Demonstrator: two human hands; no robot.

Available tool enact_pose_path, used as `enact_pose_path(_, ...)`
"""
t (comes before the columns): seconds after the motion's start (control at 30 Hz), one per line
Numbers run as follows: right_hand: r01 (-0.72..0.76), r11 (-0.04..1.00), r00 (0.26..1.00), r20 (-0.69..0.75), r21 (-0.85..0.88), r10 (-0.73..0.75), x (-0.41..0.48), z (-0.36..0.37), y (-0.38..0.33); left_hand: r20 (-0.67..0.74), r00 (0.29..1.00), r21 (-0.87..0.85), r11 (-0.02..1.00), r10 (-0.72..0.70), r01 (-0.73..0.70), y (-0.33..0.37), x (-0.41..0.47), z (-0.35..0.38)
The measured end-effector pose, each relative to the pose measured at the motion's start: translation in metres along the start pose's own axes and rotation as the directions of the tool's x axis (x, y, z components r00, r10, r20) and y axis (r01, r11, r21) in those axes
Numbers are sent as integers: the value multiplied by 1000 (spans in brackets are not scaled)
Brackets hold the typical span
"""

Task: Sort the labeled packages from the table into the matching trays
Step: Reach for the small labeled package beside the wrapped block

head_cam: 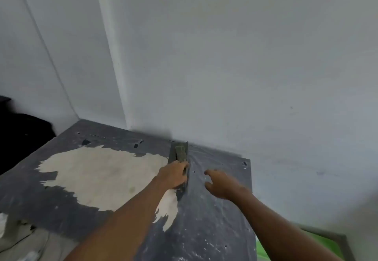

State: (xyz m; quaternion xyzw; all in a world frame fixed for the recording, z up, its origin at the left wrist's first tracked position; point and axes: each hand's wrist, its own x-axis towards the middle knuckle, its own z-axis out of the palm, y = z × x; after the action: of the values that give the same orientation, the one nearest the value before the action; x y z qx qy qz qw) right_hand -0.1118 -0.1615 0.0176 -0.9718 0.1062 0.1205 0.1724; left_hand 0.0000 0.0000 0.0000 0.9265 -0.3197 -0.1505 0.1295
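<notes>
A flat grey package (178, 152) with a greenish label on top lies near the back edge of the dark table (214, 219), close to the wall. My left hand (174, 174) is closed on its near end. My right hand (219, 183) hovers just to the right of it with fingers spread and nothing in it. A green tray (319, 246) with a grey rim shows at the bottom right, below the table's right edge. No other package is in view.
The tabletop is worn, with a large pale bare patch (98, 174) on its left half. A white wall (245, 66) rises right behind the table. A dark object (20, 136) sits at the far left. Cables lie on the floor at bottom left.
</notes>
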Motion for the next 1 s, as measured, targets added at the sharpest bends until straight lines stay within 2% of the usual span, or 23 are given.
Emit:
enact_pose_path(0.1, -50, 997, 998, 26, 63, 49, 44, 15, 0, 26, 999, -26, 999, 24, -23, -19, 44, 15)
enact_pose_path(0.23, -105, 990, 992, 82, 93, 97, 97, 33, -1, 54, 996, 86, 993, 75, -79, -37, 91, 39)
enact_pose_path(0.37, -140, 981, 987, 98, 132, 128, 138, 40, 1, -26, 996, 123, 989, 86, -82, -53, 118, 55)
enact_pose_path(0.57, -137, 963, 990, 77, 233, 122, 177, 42, 7, -208, 968, -134, 976, 139, -169, -87, 140, 58)
enact_pose_path(0.63, -125, 957, 992, 52, 262, 115, 182, 42, 9, -276, 957, -272, 948, 89, -167, -94, 142, 51)
enact_pose_path(0.7, -111, 949, 994, 31, 294, 107, 183, 41, 9, -322, 946, -439, 890, -26, -125, -97, 144, 43)
enact_pose_path(0.77, -80, 945, 996, 0, 317, 84, 182, 39, 7, -285, 949, -592, 803, -131, -67, -96, 146, 33)
enact_pose_path(0.83, -46, 944, 997, -43, 328, 64, 180, 36, 7, -187, 963, -732, 681, -193, -6, -90, 146, 24)
enact_pose_path(0.9, -22, 958, 995, -84, 287, 48, 177, 33, 7, -75, 981, -820, 571, -179, 41, -82, 144, 15)
enact_pose_path(1.0, 15, 988, 982, -189, 153, 15, 165, 24, 13, 19, 996, -854, 517, -90, 63, -67, 140, 8)
